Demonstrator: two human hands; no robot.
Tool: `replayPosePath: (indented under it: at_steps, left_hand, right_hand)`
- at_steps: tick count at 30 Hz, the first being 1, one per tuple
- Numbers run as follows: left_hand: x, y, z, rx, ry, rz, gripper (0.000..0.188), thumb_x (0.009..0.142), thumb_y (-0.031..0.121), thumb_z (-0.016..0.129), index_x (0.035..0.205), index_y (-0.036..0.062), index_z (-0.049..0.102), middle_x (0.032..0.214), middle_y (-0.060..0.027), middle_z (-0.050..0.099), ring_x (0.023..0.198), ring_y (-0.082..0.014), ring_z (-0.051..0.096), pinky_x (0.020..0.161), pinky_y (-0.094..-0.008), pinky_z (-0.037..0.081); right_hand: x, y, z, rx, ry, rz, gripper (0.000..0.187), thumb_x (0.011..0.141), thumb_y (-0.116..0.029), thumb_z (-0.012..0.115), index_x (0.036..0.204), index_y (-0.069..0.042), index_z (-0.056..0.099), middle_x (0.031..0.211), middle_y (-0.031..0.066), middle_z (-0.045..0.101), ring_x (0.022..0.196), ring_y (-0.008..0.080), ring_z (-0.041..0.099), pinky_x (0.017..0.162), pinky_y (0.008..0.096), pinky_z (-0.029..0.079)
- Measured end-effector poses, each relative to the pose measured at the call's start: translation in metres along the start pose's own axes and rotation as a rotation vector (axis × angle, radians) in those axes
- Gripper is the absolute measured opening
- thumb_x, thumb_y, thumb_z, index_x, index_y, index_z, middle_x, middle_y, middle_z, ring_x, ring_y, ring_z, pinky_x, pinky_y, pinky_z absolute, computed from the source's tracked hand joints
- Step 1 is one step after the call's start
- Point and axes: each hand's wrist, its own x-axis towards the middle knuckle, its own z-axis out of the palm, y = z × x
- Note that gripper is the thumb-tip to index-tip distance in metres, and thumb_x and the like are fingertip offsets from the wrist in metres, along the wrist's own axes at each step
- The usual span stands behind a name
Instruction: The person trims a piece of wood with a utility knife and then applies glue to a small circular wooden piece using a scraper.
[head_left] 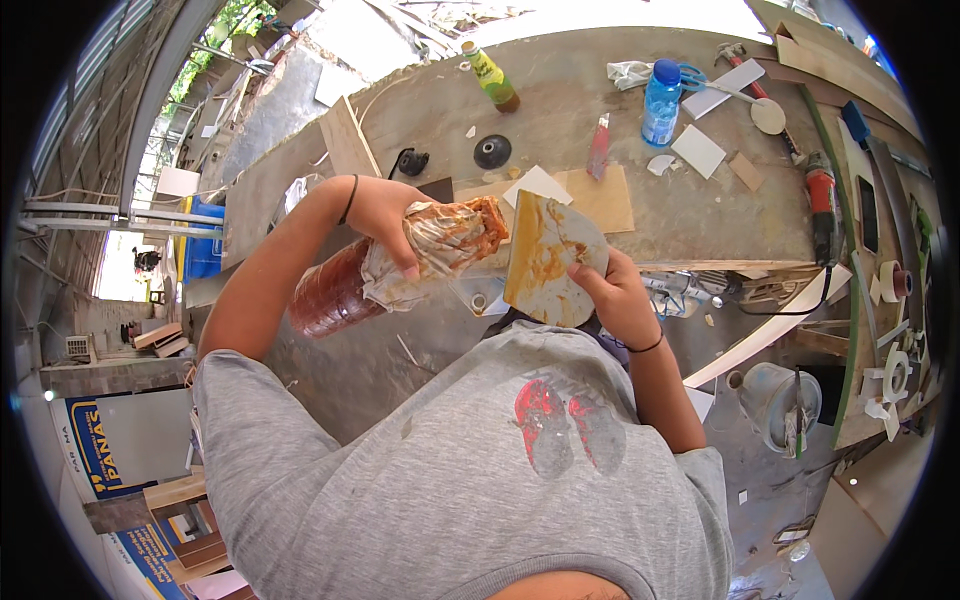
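Note:
My left hand [388, 215] is wrapped around a reddish-brown plastic bottle [335, 288], which lies tilted with its mouth end up to the right. Stained whitish wrapping covers the bottle's upper part, and brown residue coats its mouth. In my right hand [618, 295] is a flat, pale, half-round plate [540, 285] with a straight left edge, thumb pressed on its face. Yellow-brown paste is smeared over the plate, thickest along that edge. The bottle's mouth is close beside the plate, apparently not touching it.
Across the worktable [420, 115] stand a green-labelled bottle [490, 78] and a blue bottle [661, 105]. A black disc [492, 152], a red-and-grey blade-like tool [599, 148] and white offcuts [698, 152] lie nearer. A red power tool [821, 195] rests at the right edge, above a bucket [770, 395].

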Motion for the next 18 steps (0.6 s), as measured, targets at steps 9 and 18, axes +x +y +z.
replayPosePath:
  at_steps: [9, 18]
  left_hand:
    - [0.008, 0.019, -0.021, -0.077, -0.067, -0.038, 0.075, 0.058, 0.018, 0.086, 0.121, -0.0014, 0.049, 0.110, -0.0073, 0.062, 0.100, -0.0138, 0.056, 0.091, -0.0288, 0.044]
    - [0.015, 0.021, -0.033, -0.057, -0.077, -0.040, 0.076, 0.059, 0.019, 0.086, 0.121, -0.0013, 0.048, 0.110, -0.0074, 0.062, 0.100, -0.0140, 0.056, 0.091, -0.0292, 0.044]
  right_hand:
    - [0.010, -0.008, -0.006, -0.130, -0.012, -0.035, 0.027, 0.086, -0.006, 0.051, 0.109, 0.007, 0.056, 0.095, 0.0113, 0.065, 0.086, 0.0132, 0.058, 0.078, 0.0290, 0.047]
    - [0.016, -0.012, -0.008, -0.141, -0.013, -0.035, 0.028, 0.085, -0.006, 0.050, 0.110, 0.006, 0.056, 0.095, 0.0117, 0.065, 0.086, 0.0129, 0.056, 0.079, 0.0287, 0.046]
